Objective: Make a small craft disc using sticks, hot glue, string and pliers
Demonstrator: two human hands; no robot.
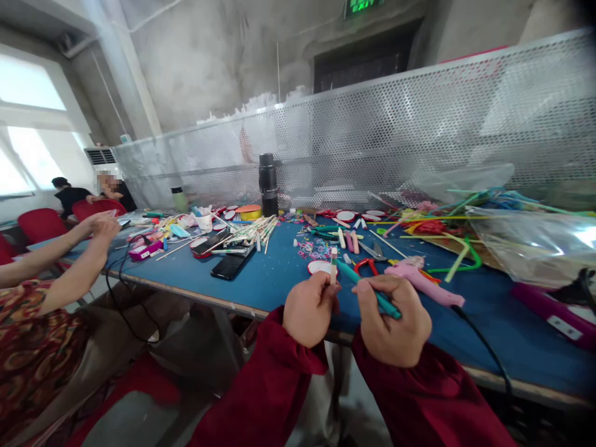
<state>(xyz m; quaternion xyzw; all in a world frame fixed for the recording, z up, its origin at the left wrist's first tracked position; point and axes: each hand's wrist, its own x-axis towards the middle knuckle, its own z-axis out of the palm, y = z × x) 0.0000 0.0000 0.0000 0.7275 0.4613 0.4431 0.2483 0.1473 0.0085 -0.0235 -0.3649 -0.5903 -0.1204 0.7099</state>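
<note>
Above the table's front edge, my left hand (pixel 310 309) is closed around a short, thin pale stick (pixel 334 264) with a green patch, held upright. Close by on the right, my right hand (pixel 395 320) grips a teal pen-shaped tool (pixel 387 305), its far end slanting toward the stick. I cannot tell whether the tool touches it. Behind the stick lies a white disc with a red rim (pixel 320 267). Red-handled scissors (pixel 367 267) rest just beyond my right hand, and a pink glue gun (pixel 421 282) with a black cord lies to its right.
On the blue table (pixel 274 282) are a black phone (pixel 230 266), a bundle of thin sticks (pixel 254 236), a black thermos (pixel 268 186) and small coloured pieces. Plastic bags (pixel 535 242) and a purple power strip (pixel 554 313) lie right. A co-worker's hands (pixel 105 225) are at left.
</note>
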